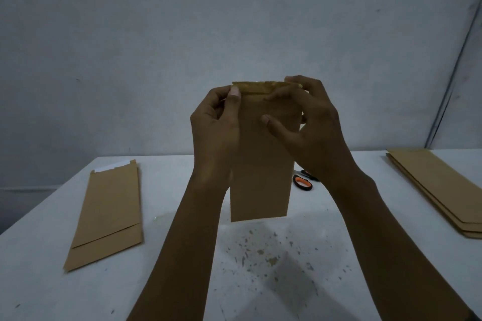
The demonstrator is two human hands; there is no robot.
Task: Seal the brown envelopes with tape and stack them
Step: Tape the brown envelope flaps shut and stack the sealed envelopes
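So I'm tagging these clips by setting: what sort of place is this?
Probably a plain packing workstation: a bare white table against a blank wall, with brown envelopes stacked on it and scissors.

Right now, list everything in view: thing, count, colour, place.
held envelope: one, brown, upright above the table's middle, top edge folded
flat envelope: one, brown, on the table at left, white strip at its top
envelope stack: several, brown, at the table's right edge
scissors: one pair, orange and black handles, behind the held envelope, partly hidden
table: one, white, speckled near the middle
wall: grey, behind the table
left hand: pinches the held envelope's top left corner
right hand: grips its top right
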